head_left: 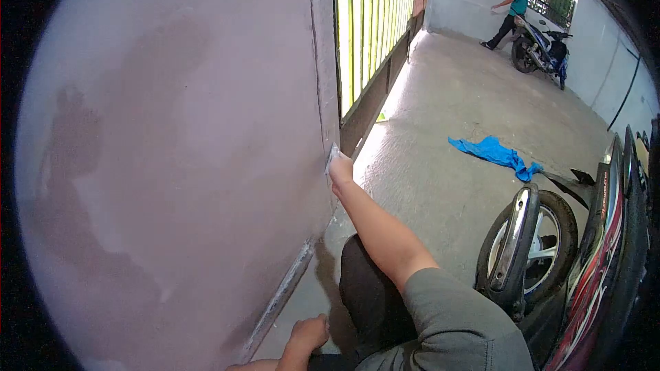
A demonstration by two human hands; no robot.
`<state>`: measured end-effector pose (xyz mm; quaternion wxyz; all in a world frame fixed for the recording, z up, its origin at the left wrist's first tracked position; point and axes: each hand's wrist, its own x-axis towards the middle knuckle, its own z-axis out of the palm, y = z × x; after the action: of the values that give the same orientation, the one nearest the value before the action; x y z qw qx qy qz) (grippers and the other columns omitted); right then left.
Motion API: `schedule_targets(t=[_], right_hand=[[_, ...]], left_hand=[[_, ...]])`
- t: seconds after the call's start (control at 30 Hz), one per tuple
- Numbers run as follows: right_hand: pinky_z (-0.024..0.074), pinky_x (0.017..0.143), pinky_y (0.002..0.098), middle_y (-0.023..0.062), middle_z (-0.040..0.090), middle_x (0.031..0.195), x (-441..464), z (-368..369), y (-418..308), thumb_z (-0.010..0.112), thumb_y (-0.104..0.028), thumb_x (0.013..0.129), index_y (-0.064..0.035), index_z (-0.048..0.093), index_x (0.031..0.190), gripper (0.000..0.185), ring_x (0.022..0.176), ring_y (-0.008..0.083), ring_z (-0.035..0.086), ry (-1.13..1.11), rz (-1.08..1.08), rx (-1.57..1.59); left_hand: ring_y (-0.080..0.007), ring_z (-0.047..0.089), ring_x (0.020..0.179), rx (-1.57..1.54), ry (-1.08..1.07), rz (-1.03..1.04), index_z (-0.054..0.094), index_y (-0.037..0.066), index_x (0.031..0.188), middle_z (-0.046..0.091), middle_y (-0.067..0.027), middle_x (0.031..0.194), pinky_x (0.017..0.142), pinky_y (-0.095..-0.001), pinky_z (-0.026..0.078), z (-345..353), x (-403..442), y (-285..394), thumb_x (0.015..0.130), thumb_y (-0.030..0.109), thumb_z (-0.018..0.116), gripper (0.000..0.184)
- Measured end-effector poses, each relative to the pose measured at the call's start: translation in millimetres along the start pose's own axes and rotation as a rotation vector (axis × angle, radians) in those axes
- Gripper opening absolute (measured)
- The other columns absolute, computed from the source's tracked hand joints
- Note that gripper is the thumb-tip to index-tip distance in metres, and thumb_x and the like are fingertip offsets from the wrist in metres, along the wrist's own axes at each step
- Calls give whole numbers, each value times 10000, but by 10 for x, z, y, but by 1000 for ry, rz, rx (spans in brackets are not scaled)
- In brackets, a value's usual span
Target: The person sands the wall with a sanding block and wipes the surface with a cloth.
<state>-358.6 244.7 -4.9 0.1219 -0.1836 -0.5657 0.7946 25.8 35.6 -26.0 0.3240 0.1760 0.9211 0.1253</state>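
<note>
**One Hand Works the Edge of a Patchy Wall (206, 151)**

A person's right hand (341, 168) grips a small pale piece (333, 154) at the wall's edge, beside a barred gate (376, 34); whether the piece is paper, cloth or a tool is hard to tell. The left hand (309, 333) rests low, near the wall's base, its fingers apparently curled; whether they hold anything cannot be told. Work at the edge appears under way rather than finished. Darker patches (72, 130) mark the wall's face beside paler areas, but which have been treated, and how much remains, is unclear. A blue cloth (491, 151) lies on the floor (419, 192) near a wheel (544, 253), while another person (518, 3) is beside a parked motorbike (543, 51) farther back.
</note>
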Motion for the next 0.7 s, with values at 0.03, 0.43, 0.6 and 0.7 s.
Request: schedule_targets(t=[0.03, 0.43, 0.6, 0.7], right_hand=[[448, 934, 334, 162, 660, 1204, -7, -1, -6, 461, -374, 1013, 0, 607, 1264, 474, 1109, 236, 605, -7, -7, 8], [436, 951, 345, 167, 657, 1204, -68, 10, -94, 459, -362, 1016, 17, 609, 1254, 472, 1121, 254, 594, -14, -6, -22], [436, 942, 346, 174, 666, 1179, -143, 20, -162, 464, -358, 1011, 7, 622, 1240, 459, 1089, 253, 602, -15, -13, 4], [465, 904, 309, 102, 661, 1142, -195, 24, -213, 440, -326, 1038, 61, 613, 1219, 460, 1030, 172, 596, -16, -23, -62]], left_hand=[[-419, 660, 846, 1, 1, 2, 581, 33, 1055, 675, -239, 892, 781, -538, 505, -9, -7, 1, 923, 268, 484, 287], [-394, 659, 901, -14, -7, -26, 587, 55, 1046, 690, -189, 938, 800, -515, 503, -214, -116, 109, 900, 231, 503, 243], [-397, 664, 875, -25, 26, -14, 592, 72, 1018, 693, -183, 913, 785, -513, 506, -244, -123, 152, 886, 203, 514, 202], [-402, 664, 868, -48, 24, 12, 592, 75, 1013, 692, -185, 908, 784, -516, 507, -253, -131, 117, 879, 196, 516, 195]])
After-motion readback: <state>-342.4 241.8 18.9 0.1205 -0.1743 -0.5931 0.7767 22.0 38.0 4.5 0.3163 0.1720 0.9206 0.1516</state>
